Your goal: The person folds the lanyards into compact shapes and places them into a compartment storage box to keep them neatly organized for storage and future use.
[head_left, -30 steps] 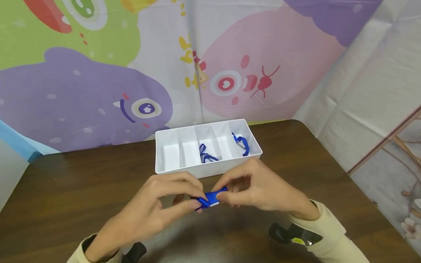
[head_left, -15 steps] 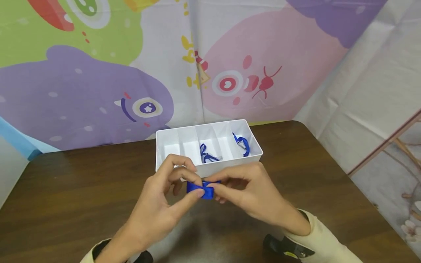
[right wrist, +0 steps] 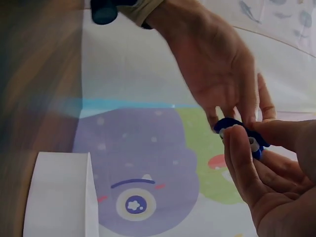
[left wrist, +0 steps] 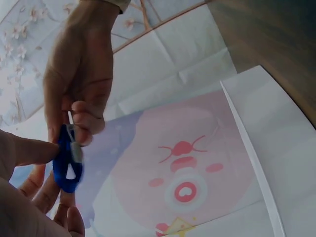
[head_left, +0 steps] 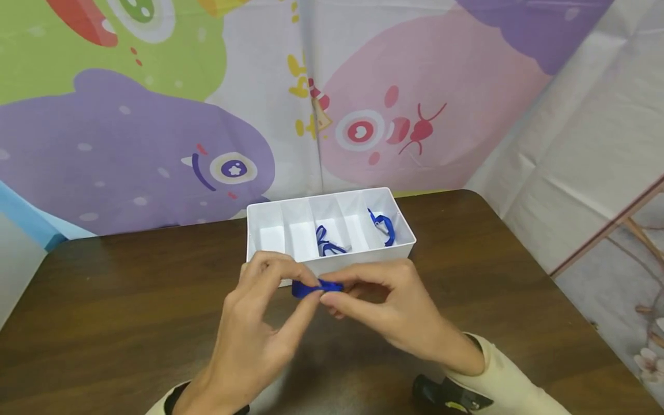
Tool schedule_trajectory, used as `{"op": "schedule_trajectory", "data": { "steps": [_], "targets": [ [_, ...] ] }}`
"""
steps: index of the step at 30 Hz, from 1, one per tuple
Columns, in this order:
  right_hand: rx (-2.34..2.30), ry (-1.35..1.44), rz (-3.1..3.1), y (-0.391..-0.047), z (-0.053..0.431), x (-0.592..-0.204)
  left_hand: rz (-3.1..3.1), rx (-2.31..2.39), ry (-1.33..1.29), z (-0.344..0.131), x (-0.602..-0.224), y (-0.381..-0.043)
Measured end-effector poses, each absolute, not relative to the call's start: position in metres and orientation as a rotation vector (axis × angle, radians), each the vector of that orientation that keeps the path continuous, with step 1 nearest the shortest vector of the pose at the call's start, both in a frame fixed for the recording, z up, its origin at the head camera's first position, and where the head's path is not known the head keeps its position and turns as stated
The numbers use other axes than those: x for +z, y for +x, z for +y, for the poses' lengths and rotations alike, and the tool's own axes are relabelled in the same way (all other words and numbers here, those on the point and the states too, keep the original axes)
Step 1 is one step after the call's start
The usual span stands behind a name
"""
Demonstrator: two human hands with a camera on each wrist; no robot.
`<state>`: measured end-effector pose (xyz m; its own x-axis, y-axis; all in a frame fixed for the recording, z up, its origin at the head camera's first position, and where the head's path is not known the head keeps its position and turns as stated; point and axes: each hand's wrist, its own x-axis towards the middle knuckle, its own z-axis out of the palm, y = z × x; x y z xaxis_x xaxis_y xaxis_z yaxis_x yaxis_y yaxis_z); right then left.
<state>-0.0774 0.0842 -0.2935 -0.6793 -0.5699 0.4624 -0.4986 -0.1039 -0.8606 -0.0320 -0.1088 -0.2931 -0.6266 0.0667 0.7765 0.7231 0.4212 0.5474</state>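
In the head view my left hand (head_left: 259,325) pinches a small loop of blue ribbon (head_left: 301,289) between thumb and fingertips. My right hand (head_left: 396,305) pinches the other end, so the two sets of fingertips meet at its middle. The left wrist view shows the blue ribbon (left wrist: 61,170) as a narrow loop, with a small pale metallic-looking clip (left wrist: 75,152) along one side. From the right wrist, the same blue ribbon (right wrist: 229,123) appears between both hands' fingertips, partly covered by them. The ribbon is held up in front of the white tray (head_left: 395,251).
The white tray has several compartments in a row. Thin blue ribbon with a pale piece (head_left: 332,248) lies in the middle compartment, and a curved blue strap (head_left: 388,229) in the rightmost one. Behind the dark wooden table (head_left: 129,300) hangs a cartoon-printed cloth (head_left: 171,150).
Both hands have moved up and closer to the tray with the ribbon. It has turned from a flat blue face with a white edge showing to a narrow loop, and the fingertips have drawn together.
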Motion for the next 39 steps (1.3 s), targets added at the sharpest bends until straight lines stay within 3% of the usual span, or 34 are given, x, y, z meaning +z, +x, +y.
{"op": "schedule_trajectory", "data": {
  "steps": [12, 25, 34, 39],
  "targets": [
    [-1.968, -1.26, 1.963, -0.085, 0.086, -0.287, -2.263, -1.333, -0.68, -0.14, -0.288, -0.036],
    [-1.406, -1.455, 2.487, -0.093, 0.098, -0.286, -2.187, -1.039, -1.04, -0.137, -0.303, -0.045],
    [-1.348, -1.524, 2.691, -0.109, 0.085, -0.305, -2.434, -0.3, -0.782, -0.177, -0.363, -0.068],
    [-1.251, -1.542, 2.803, -0.131, 0.059, -0.305, -2.579, -0.145, -0.755, -0.191, -0.395, -0.081]
  ]
}}
